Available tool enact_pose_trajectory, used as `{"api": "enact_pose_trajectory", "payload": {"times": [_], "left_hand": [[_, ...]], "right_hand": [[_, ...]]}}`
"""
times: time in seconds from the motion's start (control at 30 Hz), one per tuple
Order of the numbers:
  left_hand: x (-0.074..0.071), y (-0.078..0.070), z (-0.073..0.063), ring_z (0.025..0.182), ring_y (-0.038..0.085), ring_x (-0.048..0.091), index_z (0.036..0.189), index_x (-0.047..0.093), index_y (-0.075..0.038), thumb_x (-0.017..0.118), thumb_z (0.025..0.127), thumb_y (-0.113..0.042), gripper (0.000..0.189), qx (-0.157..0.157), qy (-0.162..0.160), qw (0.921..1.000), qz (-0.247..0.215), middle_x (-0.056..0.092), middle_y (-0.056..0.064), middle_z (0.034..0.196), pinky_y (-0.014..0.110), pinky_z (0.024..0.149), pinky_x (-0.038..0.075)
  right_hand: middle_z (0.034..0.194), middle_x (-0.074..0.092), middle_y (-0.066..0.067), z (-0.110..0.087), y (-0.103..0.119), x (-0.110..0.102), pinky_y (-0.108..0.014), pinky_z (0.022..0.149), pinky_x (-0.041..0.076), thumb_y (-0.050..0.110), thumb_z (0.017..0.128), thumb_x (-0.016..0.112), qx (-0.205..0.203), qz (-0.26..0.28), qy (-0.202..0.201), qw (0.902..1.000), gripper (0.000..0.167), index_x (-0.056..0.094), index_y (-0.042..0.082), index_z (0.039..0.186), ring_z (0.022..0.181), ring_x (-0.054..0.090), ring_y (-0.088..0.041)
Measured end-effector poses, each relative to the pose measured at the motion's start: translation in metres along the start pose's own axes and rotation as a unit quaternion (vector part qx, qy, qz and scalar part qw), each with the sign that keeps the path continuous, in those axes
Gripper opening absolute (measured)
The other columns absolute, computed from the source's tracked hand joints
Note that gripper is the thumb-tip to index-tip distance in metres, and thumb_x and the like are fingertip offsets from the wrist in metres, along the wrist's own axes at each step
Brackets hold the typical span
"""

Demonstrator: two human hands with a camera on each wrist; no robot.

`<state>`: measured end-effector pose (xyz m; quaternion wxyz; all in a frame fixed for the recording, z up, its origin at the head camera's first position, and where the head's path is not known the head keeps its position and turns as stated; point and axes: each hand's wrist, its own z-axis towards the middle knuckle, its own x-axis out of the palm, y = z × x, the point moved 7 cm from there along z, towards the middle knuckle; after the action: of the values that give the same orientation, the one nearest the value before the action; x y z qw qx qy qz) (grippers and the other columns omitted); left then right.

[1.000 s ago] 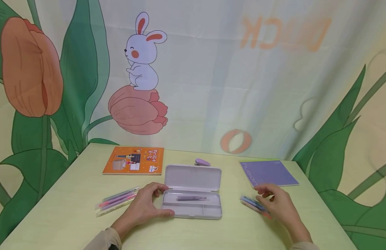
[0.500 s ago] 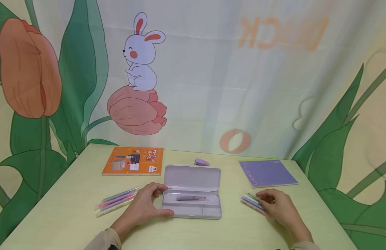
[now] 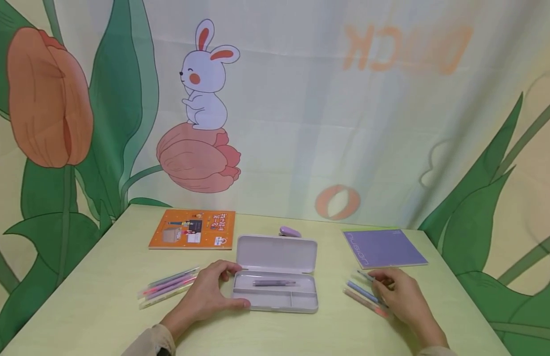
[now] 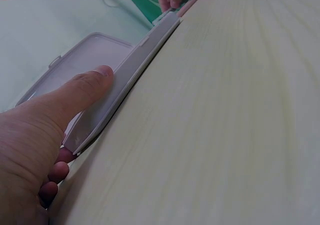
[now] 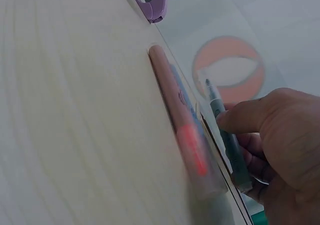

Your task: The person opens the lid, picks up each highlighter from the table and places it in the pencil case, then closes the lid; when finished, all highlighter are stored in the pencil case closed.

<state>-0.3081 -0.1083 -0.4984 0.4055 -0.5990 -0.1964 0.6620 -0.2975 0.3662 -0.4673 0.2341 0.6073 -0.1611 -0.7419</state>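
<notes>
A pale grey pencil case (image 3: 270, 300) lies with its lid raised, and a dark pen (image 3: 275, 283) rests in its rear compartment. My left hand (image 3: 205, 294) grips the case's left end, thumb (image 4: 90, 87) on the front edge and fingers behind and under the end. To the right, my right hand (image 3: 401, 296) pinches a dark green pen (image 5: 230, 145) with a clear cap between thumb and fingers. Just left of that hand, a blue pen (image 3: 361, 290) and a brownish-pink pen (image 3: 365, 302) with a bright red end lie side by side on the table.
Several coloured pens (image 3: 168, 288) lie left of my left hand. An orange book (image 3: 192, 230) sits at the back left and a purple notebook (image 3: 386, 247) at the back right. A small lilac stapler-like item (image 3: 290, 231) is behind the lid. A printed curtain (image 3: 275, 123) hangs behind.
My right hand has taken hold of the green pen and drawn it away from the other two. The blue and brownish-pink pens have spread slightly apart. The left hand stays on the case.
</notes>
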Motion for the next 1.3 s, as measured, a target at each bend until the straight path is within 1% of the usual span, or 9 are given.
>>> {"api": "enact_pose_trajectory", "payload": {"times": [0.13, 0.2, 0.33, 0.43, 0.6, 0.77, 0.97, 1.2, 1.3], "left_hand": [[0.001, -0.001, 0.001, 0.107, 0.014, 0.058, 0.131, 0.074, -0.020, 0.109, 0.062, -0.054, 0.084, 0.000, 0.001, 1.0000, -0.001, 0.068, -0.008, 0.115, 0.037, 0.097, 0.054], [0.002, -0.001, 0.001, 0.107, 0.014, 0.058, 0.131, 0.074, -0.020, 0.109, 0.062, -0.053, 0.084, -0.002, 0.003, 1.0000, -0.003, 0.068, -0.008, 0.115, 0.037, 0.097, 0.054], [0.003, -0.001, 0.001, 0.107, 0.014, 0.057, 0.132, 0.073, -0.020, 0.109, 0.063, -0.053, 0.084, -0.005, 0.006, 1.0000, -0.003, 0.067, -0.008, 0.115, 0.037, 0.097, 0.054], [0.002, -0.001, 0.000, 0.106, 0.014, 0.058, 0.132, 0.074, -0.020, 0.108, 0.063, -0.054, 0.084, -0.002, 0.003, 1.0000, -0.001, 0.067, -0.008, 0.114, 0.036, 0.096, 0.053], [0.000, 0.001, -0.001, 0.105, 0.013, 0.058, 0.131, 0.074, -0.020, 0.108, 0.062, -0.055, 0.085, 0.004, -0.002, 1.0000, 0.001, 0.067, -0.009, 0.113, 0.034, 0.095, 0.053], [-0.001, 0.000, -0.001, 0.105, 0.014, 0.058, 0.131, 0.074, -0.019, 0.109, 0.063, -0.054, 0.084, 0.006, -0.002, 1.0000, -0.001, 0.066, -0.008, 0.112, 0.034, 0.095, 0.053], [0.000, 0.000, -0.001, 0.105, 0.014, 0.058, 0.130, 0.073, -0.018, 0.109, 0.063, -0.052, 0.084, 0.009, -0.002, 0.9999, -0.009, 0.067, -0.008, 0.113, 0.034, 0.095, 0.053], [0.001, -0.001, -0.001, 0.106, 0.014, 0.058, 0.130, 0.074, -0.019, 0.109, 0.063, -0.053, 0.083, 0.002, -0.001, 1.0000, -0.006, 0.067, -0.008, 0.113, 0.034, 0.095, 0.053], [-0.001, -0.001, -0.001, 0.106, 0.014, 0.058, 0.130, 0.073, -0.019, 0.109, 0.063, -0.052, 0.083, -0.001, -0.003, 1.0000, -0.005, 0.067, -0.008, 0.113, 0.035, 0.095, 0.053]], "right_hand": [[0.114, 0.075, -0.002, -0.001, 0.008, -0.006, -0.030, 0.084, 0.059, 0.006, 0.104, 0.078, -0.023, 0.009, -0.027, 0.9993, 0.023, 0.082, 0.014, 0.125, 0.100, 0.068, -0.015], [0.112, 0.074, 0.001, -0.002, 0.014, -0.009, -0.028, 0.083, 0.058, 0.007, 0.104, 0.079, -0.036, 0.015, -0.042, 0.9984, 0.022, 0.083, 0.016, 0.124, 0.098, 0.067, -0.012], [0.107, 0.074, 0.004, -0.003, 0.033, -0.015, -0.026, 0.080, 0.058, 0.005, 0.102, 0.081, -0.076, 0.038, -0.073, 0.9937, 0.021, 0.083, 0.016, 0.119, 0.094, 0.067, -0.007], [0.105, 0.073, 0.004, -0.003, 0.049, -0.014, -0.026, 0.078, 0.058, 0.004, 0.101, 0.081, -0.098, 0.063, -0.082, 0.9898, 0.022, 0.083, 0.015, 0.120, 0.093, 0.066, -0.006], [0.104, 0.072, 0.005, 0.005, 0.076, -0.001, -0.028, 0.080, 0.058, 0.004, 0.103, 0.079, -0.113, 0.102, -0.067, 0.9861, 0.022, 0.082, 0.015, 0.122, 0.093, 0.066, -0.008], [0.101, 0.073, 0.006, 0.018, 0.108, 0.014, -0.031, 0.081, 0.058, 0.003, 0.101, 0.080, -0.136, 0.130, -0.042, 0.9814, 0.025, 0.083, 0.019, 0.120, 0.093, 0.066, -0.011], [0.102, 0.071, 0.007, 0.028, 0.146, 0.030, -0.031, 0.081, 0.057, 0.003, 0.101, 0.081, -0.174, 0.144, -0.022, 0.9738, 0.028, 0.083, 0.021, 0.121, 0.093, 0.067, -0.011], [0.104, 0.070, 0.009, 0.030, 0.174, 0.046, -0.034, 0.084, 0.056, 0.005, 0.101, 0.081, -0.199, 0.161, -0.006, 0.9666, 0.028, 0.083, 0.023, 0.123, 0.095, 0.066, -0.011], [0.103, 0.070, 0.010, 0.031, 0.183, 0.053, -0.033, 0.083, 0.056, 0.007, 0.101, 0.082, -0.206, 0.167, -0.003, 0.9642, 0.026, 0.083, 0.023, 0.122, 0.093, 0.065, -0.009]]}}
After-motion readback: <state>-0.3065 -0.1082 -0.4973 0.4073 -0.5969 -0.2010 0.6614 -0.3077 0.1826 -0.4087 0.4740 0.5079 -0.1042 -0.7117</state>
